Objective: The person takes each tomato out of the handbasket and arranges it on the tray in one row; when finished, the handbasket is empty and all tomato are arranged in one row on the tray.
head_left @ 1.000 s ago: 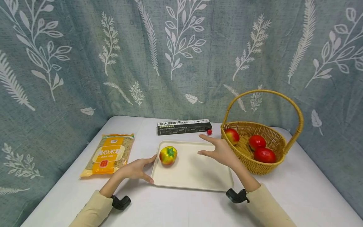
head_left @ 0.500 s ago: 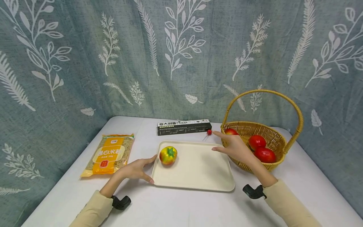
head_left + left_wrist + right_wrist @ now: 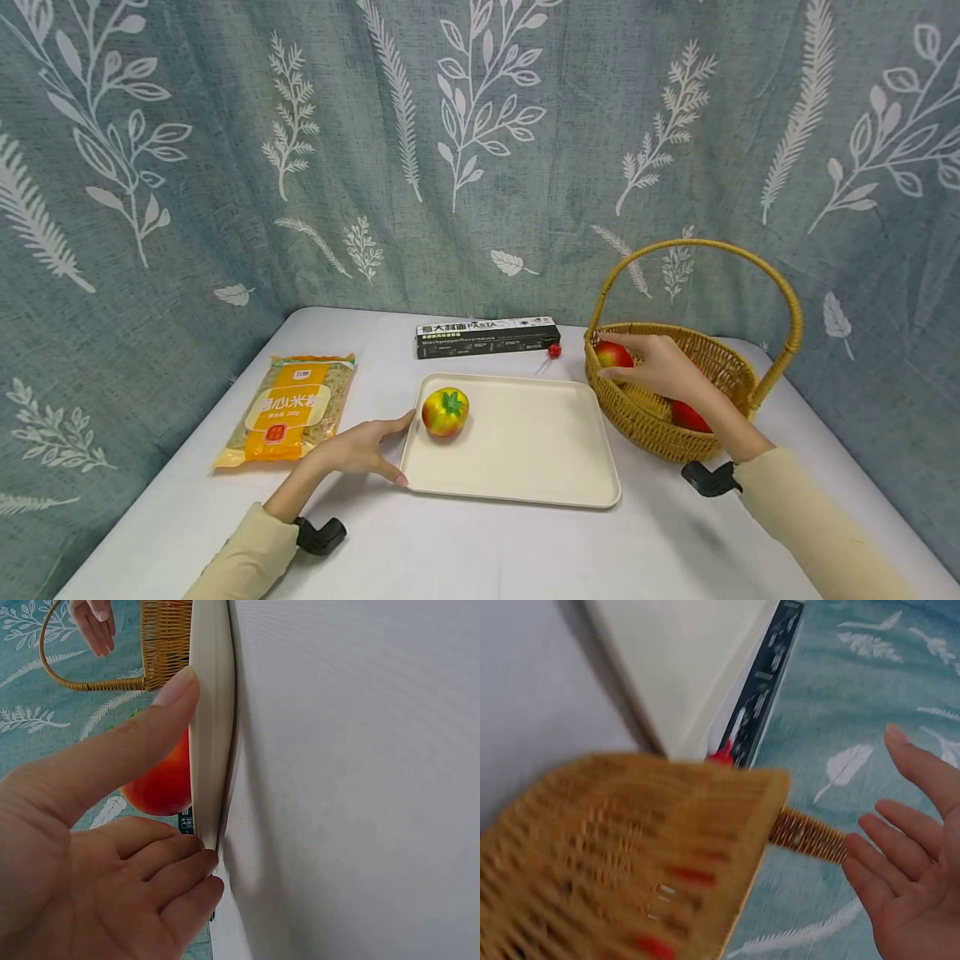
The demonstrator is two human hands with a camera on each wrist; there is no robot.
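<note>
My left hand (image 3: 363, 450) rests at the left edge of a cream tray (image 3: 525, 492), thumb and fingertips spread against its rim. On the tray near that hand sits a red-and-yellow tomato (image 3: 446, 412) with a green calyx. My right hand (image 3: 660, 367) hovers over the wicker basket (image 3: 660, 446), fingers extended and apart, holding nothing. Between its thumb and fingers, in the head view, a red-and-yellow fruit (image 3: 613, 356) shows inside the basket. Another red fruit (image 3: 688, 417) lies there, partly hidden by the right hand. The right wrist view shows the palm beside the basket's handle (image 3: 806, 834).
A tall arched handle (image 3: 693, 242) rises over the basket. Behind the tray lie a black pasta box (image 3: 487, 340) and a small red lollipop (image 3: 554, 351). At the left is an orange-and-clear bag of pasta (image 3: 288, 408). A blue-green curtain (image 3: 480, 250) stands behind the table.
My right hand has moved right from above the tray to over the basket, uncovering the lollipop's stick. My left hand and the tomato have stayed in place.
</note>
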